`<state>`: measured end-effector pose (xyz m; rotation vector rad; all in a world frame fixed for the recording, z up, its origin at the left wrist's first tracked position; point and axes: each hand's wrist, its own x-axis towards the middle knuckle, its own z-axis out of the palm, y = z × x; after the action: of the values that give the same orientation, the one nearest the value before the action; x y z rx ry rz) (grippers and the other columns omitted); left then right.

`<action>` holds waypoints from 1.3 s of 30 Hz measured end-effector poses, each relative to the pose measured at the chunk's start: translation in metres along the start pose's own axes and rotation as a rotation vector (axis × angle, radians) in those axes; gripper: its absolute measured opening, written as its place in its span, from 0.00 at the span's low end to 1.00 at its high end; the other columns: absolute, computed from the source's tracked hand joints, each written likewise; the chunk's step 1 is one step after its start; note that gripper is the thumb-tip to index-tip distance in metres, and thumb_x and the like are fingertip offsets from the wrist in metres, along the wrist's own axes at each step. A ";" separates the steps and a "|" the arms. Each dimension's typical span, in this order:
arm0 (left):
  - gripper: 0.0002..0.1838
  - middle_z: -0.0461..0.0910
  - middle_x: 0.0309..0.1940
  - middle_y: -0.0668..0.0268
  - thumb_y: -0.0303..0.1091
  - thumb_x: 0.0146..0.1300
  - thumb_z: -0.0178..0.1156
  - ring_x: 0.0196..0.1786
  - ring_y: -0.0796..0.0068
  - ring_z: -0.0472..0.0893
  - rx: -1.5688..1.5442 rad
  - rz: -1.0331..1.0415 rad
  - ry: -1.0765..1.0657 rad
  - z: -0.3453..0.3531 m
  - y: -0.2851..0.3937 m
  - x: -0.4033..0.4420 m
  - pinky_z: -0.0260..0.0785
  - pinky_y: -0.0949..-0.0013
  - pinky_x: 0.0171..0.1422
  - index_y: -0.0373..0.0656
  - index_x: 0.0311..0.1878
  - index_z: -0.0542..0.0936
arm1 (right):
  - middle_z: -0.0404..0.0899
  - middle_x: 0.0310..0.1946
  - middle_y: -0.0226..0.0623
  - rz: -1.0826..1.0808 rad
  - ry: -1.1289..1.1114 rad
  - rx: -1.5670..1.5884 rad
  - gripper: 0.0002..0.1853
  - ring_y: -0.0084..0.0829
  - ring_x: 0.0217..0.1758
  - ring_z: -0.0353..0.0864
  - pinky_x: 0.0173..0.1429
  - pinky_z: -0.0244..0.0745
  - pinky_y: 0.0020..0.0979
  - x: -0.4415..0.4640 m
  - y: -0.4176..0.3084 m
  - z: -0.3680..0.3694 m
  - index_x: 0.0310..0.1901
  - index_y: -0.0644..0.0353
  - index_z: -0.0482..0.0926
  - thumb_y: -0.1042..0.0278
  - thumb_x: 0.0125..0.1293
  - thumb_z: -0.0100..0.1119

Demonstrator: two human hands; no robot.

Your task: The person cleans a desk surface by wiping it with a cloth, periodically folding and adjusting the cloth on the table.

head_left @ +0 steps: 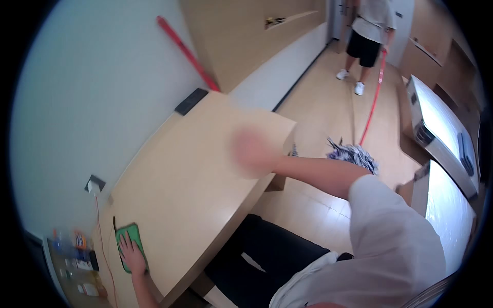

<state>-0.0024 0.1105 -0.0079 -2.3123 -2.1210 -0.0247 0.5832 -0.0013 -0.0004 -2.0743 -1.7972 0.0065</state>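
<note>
My left hand lies flat with spread fingers on a green cloth at the near left end of the wooden desk. A dark loop sticks out from the cloth's upper corner. My right hand is over the far part of the desk, smeared by motion, so its fingers cannot be made out. Near the desk's far wall edge sits a black rectangular object.
Bottles stand at the lower left, beside a plugged-in cable. A red pole leans at the wall. Another person holds a mop on the floor. Wrapped mattresses are at the right.
</note>
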 end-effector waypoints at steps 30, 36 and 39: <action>0.37 0.49 0.87 0.57 0.57 0.79 0.36 0.88 0.48 0.47 -0.115 -0.454 0.062 -0.028 0.070 0.025 0.30 0.33 0.88 0.53 0.86 0.56 | 0.76 0.62 0.46 -0.101 0.153 -0.050 0.22 0.50 0.66 0.73 0.70 0.69 0.47 -0.003 -0.012 -0.031 0.64 0.58 0.79 0.62 0.70 0.62; 0.34 0.52 0.85 0.48 0.50 0.81 0.43 0.87 0.40 0.47 -0.177 -0.289 0.113 -0.015 0.085 -0.118 0.33 0.30 0.86 0.43 0.84 0.59 | 0.76 0.62 0.46 -0.106 0.180 -0.038 0.22 0.49 0.66 0.73 0.71 0.69 0.47 -0.007 -0.008 -0.008 0.63 0.59 0.80 0.61 0.71 0.61; 0.35 0.51 0.85 0.50 0.49 0.81 0.45 0.87 0.40 0.47 -0.172 -0.131 0.119 -0.026 0.077 -0.159 0.33 0.29 0.86 0.44 0.84 0.58 | 0.76 0.62 0.46 -0.103 0.186 -0.028 0.21 0.50 0.66 0.73 0.71 0.69 0.47 -0.005 -0.004 -0.003 0.63 0.60 0.80 0.61 0.71 0.61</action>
<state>0.0607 -0.0547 0.0166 -2.1878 -2.2880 -0.3487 0.5793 -0.0069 0.0019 -1.9286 -1.7966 -0.2338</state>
